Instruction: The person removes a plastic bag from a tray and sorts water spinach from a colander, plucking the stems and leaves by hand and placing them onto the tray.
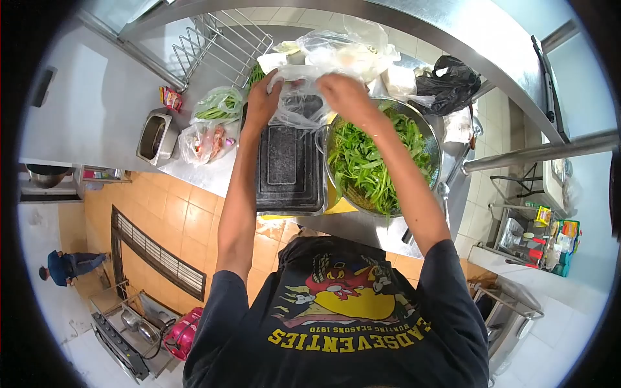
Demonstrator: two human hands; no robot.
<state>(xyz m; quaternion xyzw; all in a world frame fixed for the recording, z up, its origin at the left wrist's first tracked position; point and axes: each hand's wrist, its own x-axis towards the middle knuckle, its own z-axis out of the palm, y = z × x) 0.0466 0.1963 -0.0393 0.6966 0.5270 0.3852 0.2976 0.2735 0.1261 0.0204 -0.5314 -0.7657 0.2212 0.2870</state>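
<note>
A clear plastic bag [301,107] hangs between my two hands above the far end of a black tray [284,168]. My left hand [263,100] is closed on the bag's left edge. On its right side, my right hand [346,96] has its fingers pinched at the bag's rim. Beneath my right forearm sits a round colander [435,145] heaped with green leaves [372,161]. Whether the bag holds anything is hard to tell through the crumpled plastic.
Left of the tray lie bags of green beans [220,103] and reddish pieces [206,143], and a metal container [157,136]. A wire rack [220,48], white bags [349,55] and a black bag [446,84] stand behind. A person [65,267] is far left.
</note>
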